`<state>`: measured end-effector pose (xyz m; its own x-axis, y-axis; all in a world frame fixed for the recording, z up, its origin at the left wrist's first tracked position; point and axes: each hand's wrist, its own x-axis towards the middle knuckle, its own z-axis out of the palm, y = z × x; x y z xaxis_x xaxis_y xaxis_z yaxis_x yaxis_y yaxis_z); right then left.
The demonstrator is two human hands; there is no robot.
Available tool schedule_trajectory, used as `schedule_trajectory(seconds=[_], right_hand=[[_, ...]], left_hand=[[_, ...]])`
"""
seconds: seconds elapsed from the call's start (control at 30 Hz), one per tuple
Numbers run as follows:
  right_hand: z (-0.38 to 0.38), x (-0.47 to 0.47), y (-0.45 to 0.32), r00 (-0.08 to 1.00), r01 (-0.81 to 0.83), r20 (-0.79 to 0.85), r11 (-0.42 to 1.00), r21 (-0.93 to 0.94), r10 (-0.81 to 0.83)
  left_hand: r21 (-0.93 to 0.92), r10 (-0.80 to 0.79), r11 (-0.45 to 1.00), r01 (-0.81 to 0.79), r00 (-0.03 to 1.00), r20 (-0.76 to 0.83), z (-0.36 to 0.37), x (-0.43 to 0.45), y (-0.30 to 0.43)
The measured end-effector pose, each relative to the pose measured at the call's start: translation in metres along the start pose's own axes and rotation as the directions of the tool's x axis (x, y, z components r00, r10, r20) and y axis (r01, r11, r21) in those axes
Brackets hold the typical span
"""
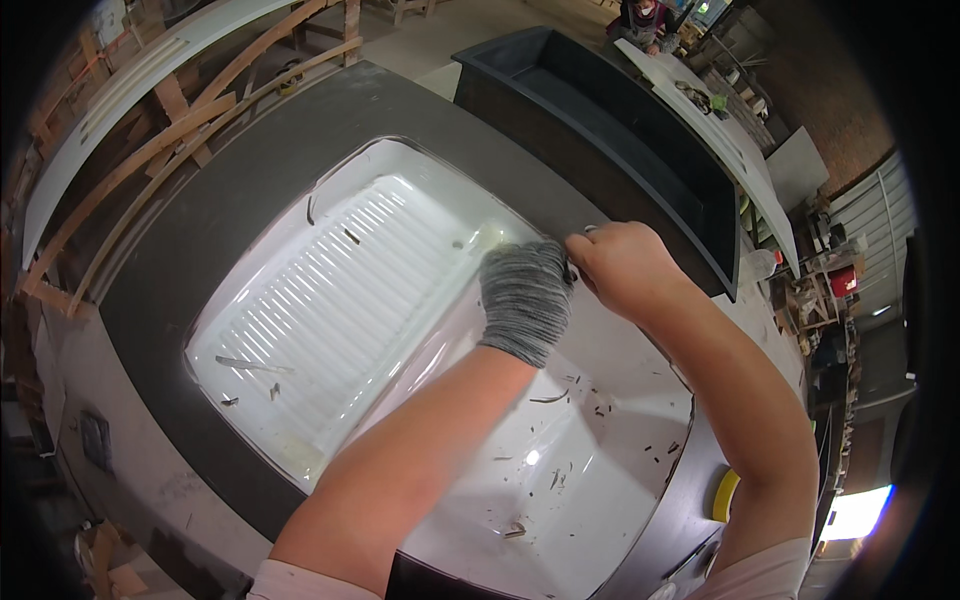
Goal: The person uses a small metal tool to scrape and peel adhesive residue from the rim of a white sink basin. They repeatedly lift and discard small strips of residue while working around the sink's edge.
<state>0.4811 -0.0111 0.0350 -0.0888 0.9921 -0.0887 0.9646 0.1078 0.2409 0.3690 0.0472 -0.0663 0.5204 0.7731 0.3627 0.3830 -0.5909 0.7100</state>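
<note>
Below me lies a glossy white laundry sink (457, 465) with a ribbed washboard (315, 277) on its left side and a deeper basin on the right. A dark grey slab (360, 97) surrounds much of its rim. My left hand (525, 296), in a grey knit glove, reaches to the sink's far right edge, its fingers hidden from me. Right beside it, my bare right hand (626, 262) is curled at the same rim. A small dark bit shows between the hands, but what either grips is hidden. Dark thin scraps (551, 397) are scattered over the basin and washboard.
A large dark grey trough (600, 127) stands beyond the slab. Near my right forearm are a yellow tape roll (724, 495) and a thin dark tool (691, 555). Curved wooden framing (195, 127) stands at left. Another person (643, 26) is at a pale panel (712, 135).
</note>
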Motion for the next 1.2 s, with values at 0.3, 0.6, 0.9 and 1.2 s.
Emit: schedule_trajectory(seconds=[0.3,0.6,0.9,1.2], right_hand=[[-0.010,0.001,-0.008,0.998,-0.048,0.030,0.998,-0.028,0.049],[-0.002,0.024,-0.004,0.988,0.104,-0.111,0.993,-0.053,-0.109],[-0.006,0.018,-0.002,0.989,0.124,-0.072,0.991,-0.055,-0.127],[-0.005,0.007,-0.002,0.999,0.041,-0.014,0.996,-0.080,-0.042]], left_hand=[[-0.147,-0.092,0.985,0.086,0.995,-0.032,0.013,-0.014,-0.005],[-0.352,-0.195,0.930,0.104,0.953,-0.233,0.022,-0.013,-0.022],[-0.245,-0.204,0.954,0.172,0.973,-0.112,0.016,-0.015,-0.005],[-0.281,-0.187,0.946,0.161,0.980,-0.066,0.027,-0.018,0.001]])
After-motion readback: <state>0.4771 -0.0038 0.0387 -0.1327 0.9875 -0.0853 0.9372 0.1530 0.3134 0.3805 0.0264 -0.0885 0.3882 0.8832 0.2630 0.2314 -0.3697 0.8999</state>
